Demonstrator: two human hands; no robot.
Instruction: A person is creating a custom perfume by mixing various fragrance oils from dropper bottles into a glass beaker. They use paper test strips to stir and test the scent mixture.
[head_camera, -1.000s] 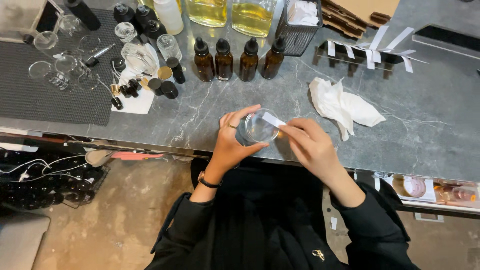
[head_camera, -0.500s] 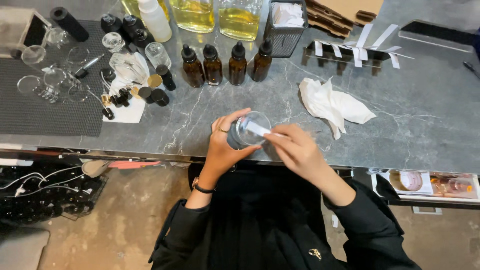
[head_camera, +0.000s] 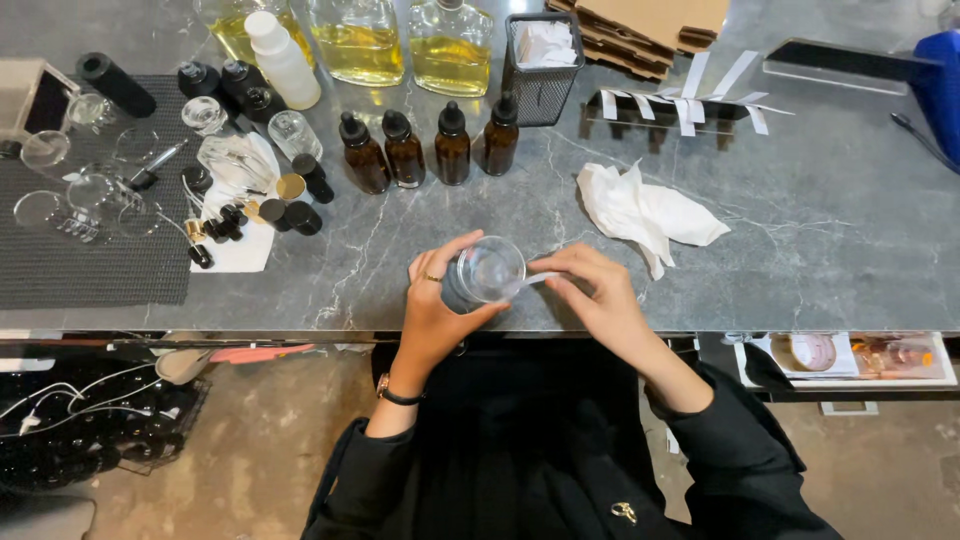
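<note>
Right now my left hand (head_camera: 432, 312) is wrapped around the side of the clear glass jar (head_camera: 486, 272), tilted above the near edge of the marble counter (head_camera: 820, 250), while my right hand (head_camera: 598, 300) pinches a thin white strip (head_camera: 538, 279) at its rim; the glass looks smooth, rigid, breakable, best held around the wall.

Single head-worn camera looks steeply down, fairly near, over the grey counter (head_camera: 800, 230).

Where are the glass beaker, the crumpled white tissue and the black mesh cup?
glass beaker (head_camera: 488, 270), head view, on its round open rim.
crumpled white tissue (head_camera: 645, 212), head view, on its middle folds.
black mesh cup (head_camera: 540, 85), head view, on its front wall.
</note>
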